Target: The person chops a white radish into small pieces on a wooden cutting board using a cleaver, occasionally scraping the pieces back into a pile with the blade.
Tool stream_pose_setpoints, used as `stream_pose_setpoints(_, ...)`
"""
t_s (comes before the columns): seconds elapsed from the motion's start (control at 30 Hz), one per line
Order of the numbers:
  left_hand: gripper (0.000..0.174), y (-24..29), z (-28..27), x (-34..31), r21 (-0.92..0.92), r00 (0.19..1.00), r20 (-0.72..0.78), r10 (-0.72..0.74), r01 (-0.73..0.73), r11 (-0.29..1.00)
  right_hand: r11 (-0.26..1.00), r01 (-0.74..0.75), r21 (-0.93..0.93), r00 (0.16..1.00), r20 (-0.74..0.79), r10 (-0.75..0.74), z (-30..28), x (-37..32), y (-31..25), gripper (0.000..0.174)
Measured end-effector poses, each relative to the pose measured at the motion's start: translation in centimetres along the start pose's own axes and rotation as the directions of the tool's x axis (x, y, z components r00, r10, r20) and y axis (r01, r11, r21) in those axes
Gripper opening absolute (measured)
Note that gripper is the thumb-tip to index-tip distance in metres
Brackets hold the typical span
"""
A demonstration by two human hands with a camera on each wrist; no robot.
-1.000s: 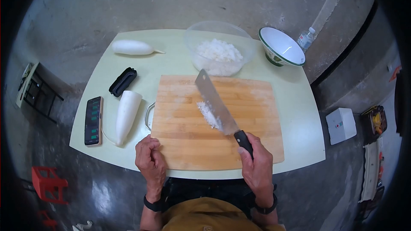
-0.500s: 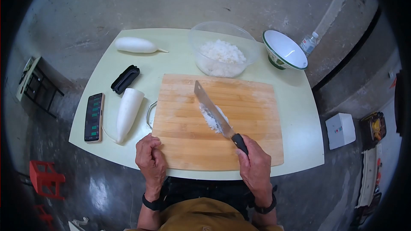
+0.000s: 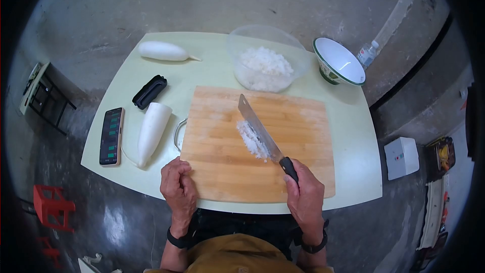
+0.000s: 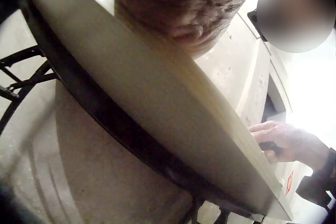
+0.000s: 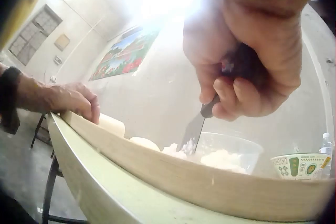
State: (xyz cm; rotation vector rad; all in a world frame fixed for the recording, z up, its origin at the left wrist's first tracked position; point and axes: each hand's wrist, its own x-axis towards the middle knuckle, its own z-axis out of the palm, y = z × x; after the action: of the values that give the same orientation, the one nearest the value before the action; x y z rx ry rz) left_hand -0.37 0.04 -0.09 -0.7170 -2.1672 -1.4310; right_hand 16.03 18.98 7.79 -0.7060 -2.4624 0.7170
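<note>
Has the steel-bladed kitchen knife with a black handle [image 3: 263, 132] in the right hand [image 3: 306, 192], fingers and thumb wrapped tight round the handle. Holds the blade slanted across the middle of the rectangular light-wood cutting board [image 3: 283, 184], pointing away and to the left. Versus the last frame: knife and right hand moved a bit to the right relative to the board. Now see the small heap of finely chopped white bits [image 3: 251, 139] mostly along the blade's left side; before, split to both sides of it. Can't tell from this angle whether the edge is touching wood. No change at the left hand [image 3: 179, 184]: still at the near left corner of the board, fingers curled onto the edge, gripping it. Also unchanged, left of the board on the pale green table [image 3: 356, 164]: thick white radish with a cut end [image 3: 154, 131], black oblong plastic case [image 3: 149, 92] and upright-facing phone with a lit screen [image 3: 111, 136]. Farther back, see the whole white radish with a thin root [image 3: 164, 51], then, just beyond the board, the clear round plastic bowl [image 3: 301, 63] holding more chopped white bits, and right of that the white green-rimmed bowl [image 3: 339, 61], tilted.
</note>
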Motion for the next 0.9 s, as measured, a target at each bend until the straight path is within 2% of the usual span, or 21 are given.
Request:
stream_pose_setpoints(0.07, 0.031, -0.1, -0.2, -0.2, 0.009, 1.0, 0.002, -0.011, 0.011, 1.0, 0.996, 0.069, 0.064, 0.993, -0.098, -0.062, -0.1, -0.2, -0.1, 0.034)
stream_pose_setpoints(0.3, 0.031, -0.2, 0.0, -0.2, 0.013, 1.0, -0.002, -0.006, 0.006, 1.0, 0.997, 0.024, 0.07, 1.0, -0.003, -0.024, -0.4, 0.0, -0.3, 0.034)
stream_pose_setpoints(0.37, 0.031, -0.1, 0.0, -0.2, 0.01, 1.0, 0.002, -0.014, 0.014, 1.0, 0.991, 0.088, 0.105, 0.991, -0.114, -0.076, 0.0, 0.0, -0.1, 0.034)
stream_pose_setpoints(0.47, 0.031, 0.0, 0.0, -0.1, 0.015, 1.0, -0.005, -0.003, 0.003, 1.0, 0.999, 0.034, 0.039, 0.999, -0.029, -0.033, 0.1, 0.2, 0.5, 0.034)
stream_pose_setpoints(0.57, 0.031, -0.2, -0.1, -0.2, 0.009, 1.0, 0.012, -0.001, 0.0, 1.0, 0.995, 0.06, 0.079, 0.995, -0.085, -0.053, -0.2, 0.1, 0.3, 0.034)
stream_pose_setpoints(0.8, 0.03, 0.0, 0.0, 0.0, 0.014, 1.0, 0.001, 0.001, -0.001, 1.0, 0.999, 0.025, 0.048, 0.998, -0.056, -0.022, -0.3, -0.1, 0.7, 0.034)
stream_pose_setpoints(0.9, 0.03, 0.2, 0.0, -0.1, 0.016, 1.0, 0.001, -0.011, 0.011, 1.0, 0.996, 0.068, 0.053, 0.987, -0.146, -0.059, -0.3, -0.2, 0.7, 0.034)
